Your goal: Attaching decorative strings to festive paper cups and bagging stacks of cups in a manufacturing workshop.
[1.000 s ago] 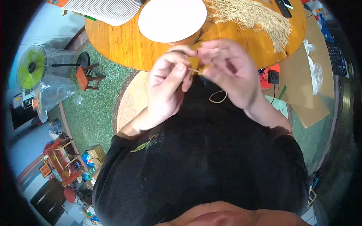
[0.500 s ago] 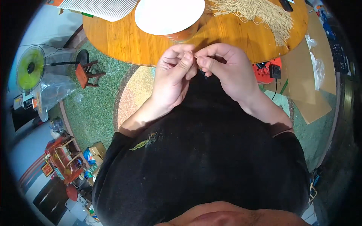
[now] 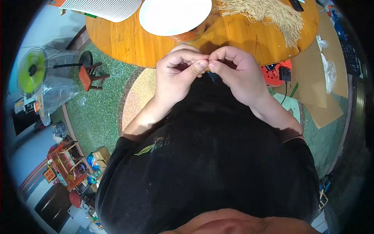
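Observation:
My left hand (image 3: 176, 74) and my right hand (image 3: 238, 74) meet fingertip to fingertip near the table's front edge, above my lap. Thumb and forefinger of each are pinched together. Whatever lies between the tips is too small and too covered by the fingers to make out. Just beyond the hands, a round white lid or plate (image 3: 175, 15) rests on top of a reddish-brown container (image 3: 191, 36). To the right, a loose bundle of beige cords (image 3: 269, 17) is spread on the wooden table (image 3: 117, 41), its strands trailing toward the right edge.
A white ribbed sheet or pad (image 3: 103, 8) lies at the table's far left, and a small black object (image 3: 296, 5) at the far right. A red thing with a black plug-like box (image 3: 284, 73) shows below the table's right side. Cardboard (image 3: 321, 111), a small stool (image 3: 87, 79) and a fan (image 3: 32, 71) stand around.
Both hands' fingertips have shifted slightly to the right and a little lower. The left hand has turned, its forefinger now reaching straighter toward the right hand. Both remain pinched.

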